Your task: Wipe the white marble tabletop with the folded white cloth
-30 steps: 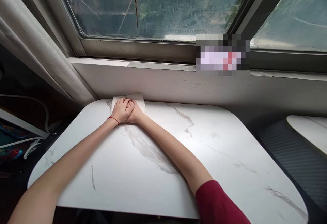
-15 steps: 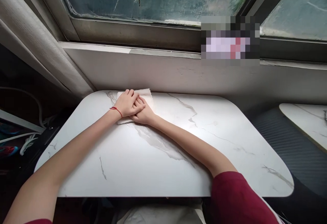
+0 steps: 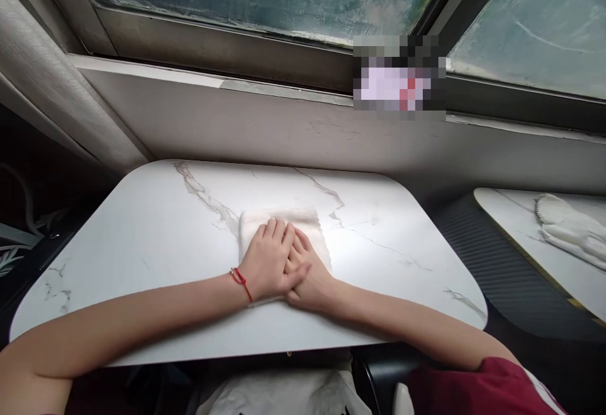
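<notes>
A folded white cloth [image 3: 307,214] lies flat on the white marble-patterned table [image 3: 156,225], near its middle. My left hand [image 3: 269,260], with a red string bracelet [image 3: 242,281] at the wrist, rests flat on the cloth and partly over my right hand. Its fingers are stretched forward, and its thumb crosses the back of the other hand. My right hand [image 3: 312,282] also lies palm down on the cloth. Some of its fingers are hidden beneath the left one, while the visible ones reach forward.
A wall and window frame [image 3: 227,42] run along the table's far edge, with a curtain [image 3: 57,99] at left. On the right, white gloves [image 3: 570,228] lie on a second table [image 3: 516,219], beside a dark ribbed surface [image 3: 478,263]. Pale fabric shows below the near edge.
Both hands and the cloth have moved from the table's far left edge toward me and rightward to its middle. The view has shifted, bringing the white gloves into sight.
</notes>
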`<state>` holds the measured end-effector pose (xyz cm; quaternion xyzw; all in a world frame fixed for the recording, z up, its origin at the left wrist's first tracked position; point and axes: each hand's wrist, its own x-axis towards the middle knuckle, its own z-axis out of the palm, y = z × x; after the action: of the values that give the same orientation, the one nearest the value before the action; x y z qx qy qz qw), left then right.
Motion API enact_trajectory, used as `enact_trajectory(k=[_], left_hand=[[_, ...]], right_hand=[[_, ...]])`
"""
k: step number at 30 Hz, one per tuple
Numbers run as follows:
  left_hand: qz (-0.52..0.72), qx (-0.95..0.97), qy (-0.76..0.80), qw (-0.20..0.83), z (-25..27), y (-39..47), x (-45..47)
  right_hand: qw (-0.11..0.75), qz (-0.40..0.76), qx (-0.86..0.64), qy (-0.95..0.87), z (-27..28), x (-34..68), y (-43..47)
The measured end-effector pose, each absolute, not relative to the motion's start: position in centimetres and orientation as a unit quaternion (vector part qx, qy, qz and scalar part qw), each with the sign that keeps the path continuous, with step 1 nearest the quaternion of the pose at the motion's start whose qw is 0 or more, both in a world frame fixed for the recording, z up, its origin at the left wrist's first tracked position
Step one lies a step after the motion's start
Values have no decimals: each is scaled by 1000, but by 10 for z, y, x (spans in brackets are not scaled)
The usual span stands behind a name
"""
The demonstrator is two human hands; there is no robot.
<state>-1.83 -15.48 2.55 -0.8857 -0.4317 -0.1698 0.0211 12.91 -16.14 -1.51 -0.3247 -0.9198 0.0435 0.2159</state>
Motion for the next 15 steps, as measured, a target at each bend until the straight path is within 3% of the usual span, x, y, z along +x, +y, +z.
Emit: enact_trajectory(k=[6, 15], left_hand=[[-179, -903, -391, 15, 21, -170, -4], [-153, -894, -421, 20, 25, -120, 10]], right_hand=[[216, 74, -328, -917, -11, 144, -186], [205, 62, -307, -927, -9, 156, -129]])
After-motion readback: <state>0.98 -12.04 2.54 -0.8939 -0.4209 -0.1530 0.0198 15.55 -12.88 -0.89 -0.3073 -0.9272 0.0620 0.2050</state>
